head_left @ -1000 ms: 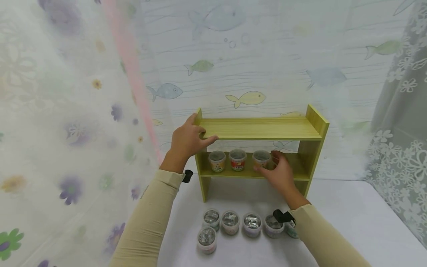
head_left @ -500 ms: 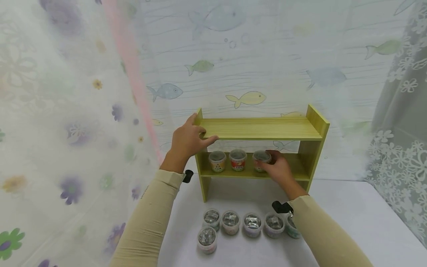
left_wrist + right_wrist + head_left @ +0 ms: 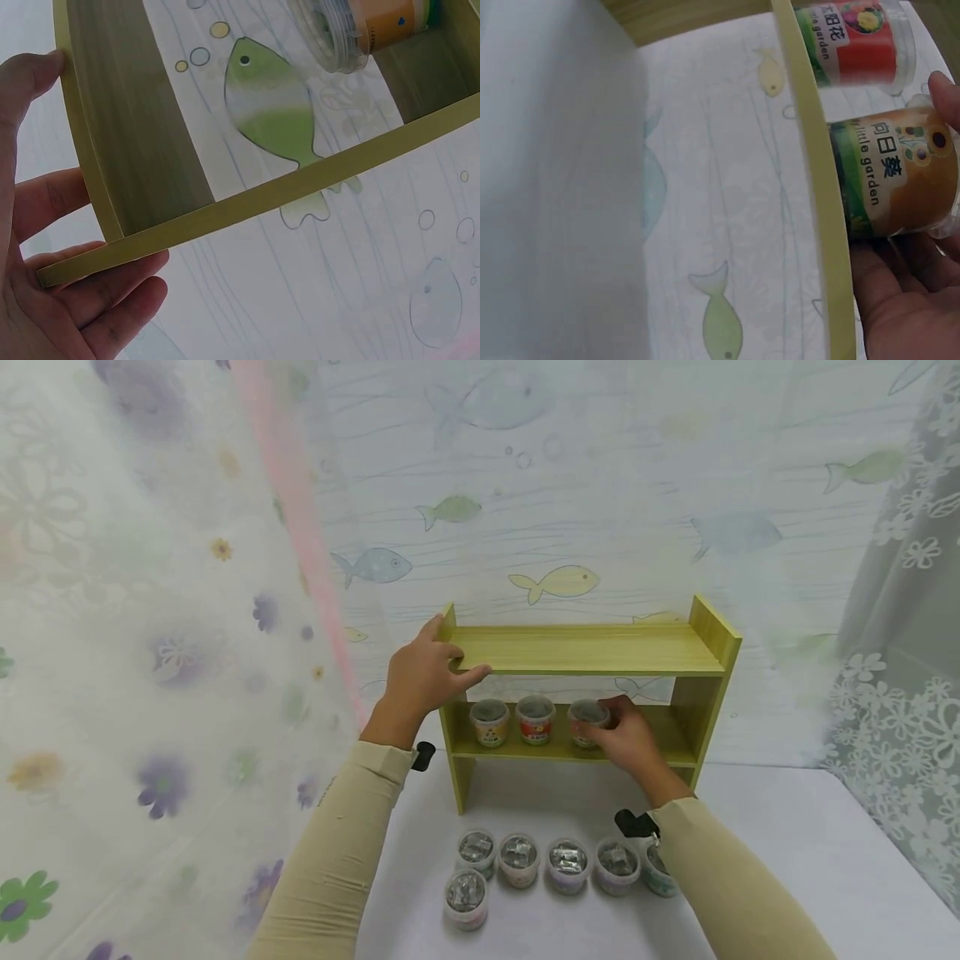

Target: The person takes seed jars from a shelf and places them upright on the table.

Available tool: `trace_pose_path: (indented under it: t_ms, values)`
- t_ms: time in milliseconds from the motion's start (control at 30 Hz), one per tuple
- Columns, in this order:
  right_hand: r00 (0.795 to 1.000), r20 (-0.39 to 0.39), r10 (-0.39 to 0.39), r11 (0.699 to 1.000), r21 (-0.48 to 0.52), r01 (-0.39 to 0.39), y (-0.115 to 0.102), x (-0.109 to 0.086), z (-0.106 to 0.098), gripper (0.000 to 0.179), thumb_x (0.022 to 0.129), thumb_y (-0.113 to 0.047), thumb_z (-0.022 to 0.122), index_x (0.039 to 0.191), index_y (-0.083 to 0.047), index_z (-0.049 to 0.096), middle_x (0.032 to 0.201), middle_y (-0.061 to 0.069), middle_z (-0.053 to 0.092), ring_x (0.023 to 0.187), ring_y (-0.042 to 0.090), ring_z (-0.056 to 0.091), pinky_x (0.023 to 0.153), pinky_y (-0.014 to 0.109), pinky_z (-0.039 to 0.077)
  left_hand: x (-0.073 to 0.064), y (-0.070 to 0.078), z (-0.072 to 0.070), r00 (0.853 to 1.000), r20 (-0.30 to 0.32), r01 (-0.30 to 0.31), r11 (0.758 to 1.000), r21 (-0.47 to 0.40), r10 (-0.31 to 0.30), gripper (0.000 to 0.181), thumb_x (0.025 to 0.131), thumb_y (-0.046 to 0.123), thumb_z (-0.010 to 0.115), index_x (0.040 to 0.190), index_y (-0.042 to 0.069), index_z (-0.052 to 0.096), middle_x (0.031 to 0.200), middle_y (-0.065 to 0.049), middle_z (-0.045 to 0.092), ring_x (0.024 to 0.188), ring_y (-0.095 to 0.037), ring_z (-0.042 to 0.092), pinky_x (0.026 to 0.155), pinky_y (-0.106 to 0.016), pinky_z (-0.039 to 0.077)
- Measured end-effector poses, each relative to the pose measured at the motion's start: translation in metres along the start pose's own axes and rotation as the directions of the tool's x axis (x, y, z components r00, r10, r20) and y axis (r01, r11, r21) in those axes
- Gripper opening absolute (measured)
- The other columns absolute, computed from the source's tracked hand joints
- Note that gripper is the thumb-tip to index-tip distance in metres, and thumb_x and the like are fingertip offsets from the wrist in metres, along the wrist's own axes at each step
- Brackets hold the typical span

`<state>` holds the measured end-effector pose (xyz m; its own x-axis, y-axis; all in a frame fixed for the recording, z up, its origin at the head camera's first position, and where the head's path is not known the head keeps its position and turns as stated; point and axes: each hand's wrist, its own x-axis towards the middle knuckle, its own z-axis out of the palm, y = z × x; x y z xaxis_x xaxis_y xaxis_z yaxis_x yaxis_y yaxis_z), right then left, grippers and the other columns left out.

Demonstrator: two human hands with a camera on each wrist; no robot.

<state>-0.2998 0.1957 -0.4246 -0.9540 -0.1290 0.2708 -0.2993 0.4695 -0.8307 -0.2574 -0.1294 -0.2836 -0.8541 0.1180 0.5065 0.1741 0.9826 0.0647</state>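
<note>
My left hand (image 3: 423, 668) holds the upper left corner of a yellow-green wooden shelf (image 3: 585, 647). In the left wrist view, its thumb and fingers lie around the shelf's boards (image 3: 202, 225). My right hand (image 3: 633, 743) grips a clear plastic cup with an orange label (image 3: 907, 172), upright on the middle board. Its thumb is on one side and its fingers are on the other. To the left of this cup stand a red-labelled cup (image 3: 535, 722) and another orange-labelled cup (image 3: 490, 724). The right hand hides part of its cup in the head view.
Several cups with silvery contents (image 3: 567, 860) stand on the white tabletop (image 3: 757, 835) before the shelf. One cup (image 3: 465, 900) sits nearer than the others; the rightmost cup (image 3: 658, 872) is partly covered by the right arm. A fish-print curtain (image 3: 570, 485) hangs behind the shelf.
My right hand has shifted slightly left, and its fingers have closed in against the orange-labelled cup. The left hand stays on the shelf corner.
</note>
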Motion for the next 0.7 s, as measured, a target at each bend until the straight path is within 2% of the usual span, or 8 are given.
trace_pose_path:
  t_ms: [233,367,533,700]
  values:
    - [1.000,-0.014,-0.003,0.999,-0.034,0.003,-0.002,-0.005,0.001,0.079,0.086,-0.056,0.080,0.137,-0.003,0.051,0.127,0.019,0.064,0.109,0.033,0.065,0.081,0.039,0.055,-0.002,-0.001,0.000,1.000,0.009,0.004,1.000,-0.004,-0.004,0.066,0.088,0.078,0.059,0.118,0.024,0.080,0.167,-0.012,0.036,0.094,-0.031,0.074,0.054,-0.035,0.050]
    - [1.000,-0.016,-0.026,0.999,-0.028,0.025,-0.003,-0.008,0.001,0.076,0.086,-0.053,0.081,0.134,-0.002,0.053,0.123,0.018,0.065,0.104,0.031,0.065,0.076,0.034,0.055,-0.003,0.000,-0.001,1.000,0.011,0.007,1.000,-0.009,-0.007,0.066,0.088,0.078,0.059,0.118,0.024,0.080,0.167,-0.012,0.035,0.097,-0.032,0.074,0.055,-0.036,0.051]
    - [0.999,-0.015,-0.041,0.998,-0.044,0.041,-0.003,-0.011,0.001,0.073,0.086,-0.052,0.082,0.135,-0.004,0.055,0.120,0.016,0.065,0.100,0.029,0.065,0.075,0.033,0.054,-0.002,0.001,-0.001,1.000,0.006,0.004,1.000,-0.012,-0.004,0.066,0.088,0.078,0.059,0.118,0.023,0.080,0.167,-0.013,0.036,0.099,-0.033,0.074,0.056,-0.037,0.052]
    - [0.999,0.003,-0.035,0.998,-0.043,0.035,-0.005,-0.013,-0.001,0.077,0.086,-0.054,0.081,0.139,-0.005,0.054,0.124,0.016,0.064,0.103,0.030,0.065,0.078,0.035,0.054,-0.002,0.002,-0.003,1.000,0.006,0.006,1.000,-0.015,-0.006,0.066,0.088,0.078,0.060,0.118,0.022,0.080,0.167,-0.013,0.036,0.100,-0.034,0.074,0.057,-0.037,0.052]
